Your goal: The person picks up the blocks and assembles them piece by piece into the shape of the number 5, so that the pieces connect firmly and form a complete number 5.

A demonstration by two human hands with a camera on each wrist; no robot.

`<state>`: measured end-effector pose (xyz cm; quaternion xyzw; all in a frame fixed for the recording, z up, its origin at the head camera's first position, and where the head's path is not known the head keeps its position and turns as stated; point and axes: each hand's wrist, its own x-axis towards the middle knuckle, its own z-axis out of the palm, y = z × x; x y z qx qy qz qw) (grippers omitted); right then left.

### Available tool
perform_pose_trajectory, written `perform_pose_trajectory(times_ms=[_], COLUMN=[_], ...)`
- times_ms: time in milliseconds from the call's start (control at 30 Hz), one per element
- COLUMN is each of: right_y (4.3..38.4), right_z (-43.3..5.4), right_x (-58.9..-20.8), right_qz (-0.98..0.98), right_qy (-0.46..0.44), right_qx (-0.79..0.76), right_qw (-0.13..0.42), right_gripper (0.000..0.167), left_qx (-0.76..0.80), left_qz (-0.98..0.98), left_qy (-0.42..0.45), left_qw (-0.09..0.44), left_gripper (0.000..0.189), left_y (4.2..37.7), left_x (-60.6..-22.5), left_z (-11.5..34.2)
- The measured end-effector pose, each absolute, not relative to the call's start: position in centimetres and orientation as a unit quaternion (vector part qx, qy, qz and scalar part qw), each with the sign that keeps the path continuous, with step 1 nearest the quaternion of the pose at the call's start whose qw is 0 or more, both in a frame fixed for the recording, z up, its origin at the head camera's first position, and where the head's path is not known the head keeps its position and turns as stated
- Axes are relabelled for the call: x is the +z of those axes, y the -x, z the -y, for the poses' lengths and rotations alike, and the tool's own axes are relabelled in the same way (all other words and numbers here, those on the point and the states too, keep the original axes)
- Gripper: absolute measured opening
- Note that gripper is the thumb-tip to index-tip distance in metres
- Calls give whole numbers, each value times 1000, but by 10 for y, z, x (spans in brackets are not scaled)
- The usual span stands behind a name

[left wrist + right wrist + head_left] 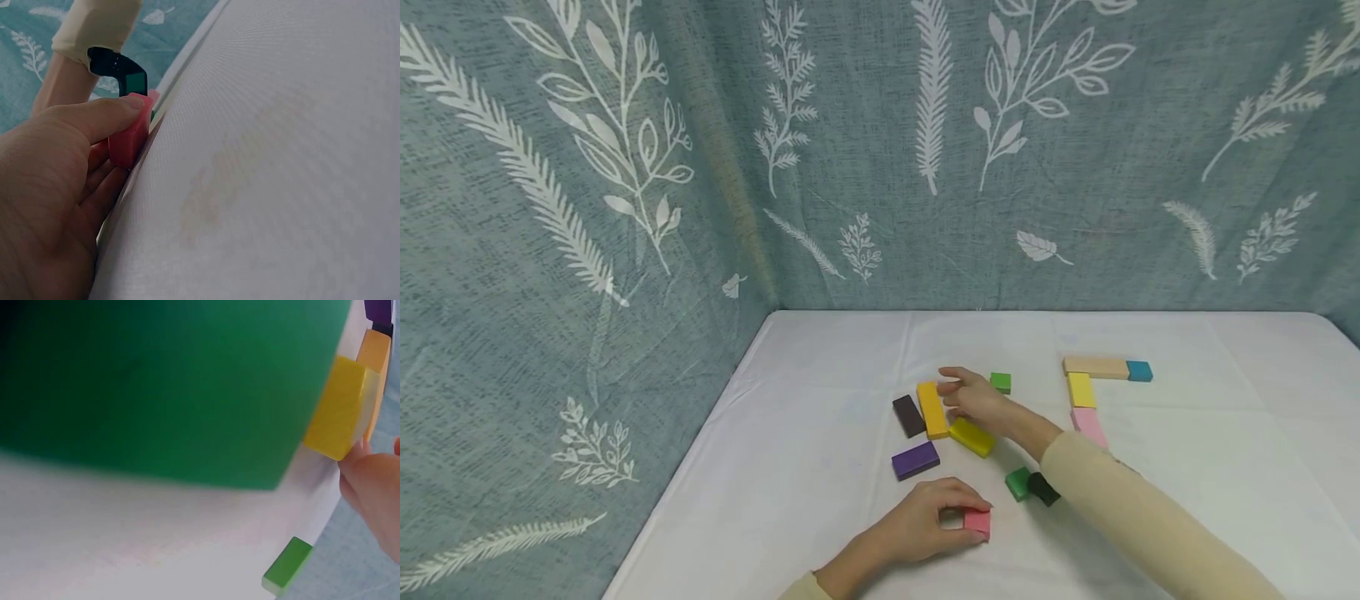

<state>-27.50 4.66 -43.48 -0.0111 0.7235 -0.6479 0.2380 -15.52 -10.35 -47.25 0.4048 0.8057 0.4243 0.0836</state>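
Note:
In the head view my left hand point(925, 525), near the front of the table, pinches a pinkish-red block point(977, 522) between thumb and fingers. The left wrist view shows the thumb lying over one end of that red block point(129, 140), low at the cloth. Farther back, my right hand point(981, 400) reaches leftward with loosely extended fingers. It hovers beside an orange block point(932, 410) and a yellow block point(972, 437). From the right wrist, a fingertip shows right at the end of the yellow block point(340, 409).
A dark brown block point(909, 416) and a purple block point(916, 461) lie left. A dark green block point(1018, 483) meets a black one point(1042, 489) under the right sleeve. A light green block point(1000, 382) lies behind. Wooden, blue, light yellow and pink point(1088, 426) blocks form a bent line at right.

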Motion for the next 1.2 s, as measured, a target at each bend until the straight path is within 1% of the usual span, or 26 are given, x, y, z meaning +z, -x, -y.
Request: perform_pose_trajectory(times_ms=[300, 533, 600, 700, 833, 933, 1200], right_y=[283, 286, 287, 288, 288, 286, 281], right_z=[-40, -34, -32, -29, -28, -27, -29], right_x=[-433, -432, -431, -431, -431, -430, -427], right_qz=[-683, -678, -683, -695, -716, -736, -791], right_qy=[22, 24, 24, 30, 57, 81, 144], right_qx=[-678, -678, -673, -659, -631, -606, -524], right_qw=[272, 281, 283, 288, 292, 291, 281], right_gripper=[62, 61, 60, 60, 57, 56, 64], left_qx=[432, 440, 439, 432, 432, 435, 432], left_qz=[-801, -800, -799, -798, -794, -795, -800], left_qy=[-404, -396, -399, -413, -422, -417, -407], left_qw=[85, 101, 98, 79, 67, 74, 86], left_gripper=[27, 27, 27, 27, 27, 27, 26], left_y=[155, 155, 155, 155, 155, 155, 155], left_x=[-474, -472, -472, -472, -473, -473, -471], left_z=[104, 104, 104, 105, 104, 104, 105])
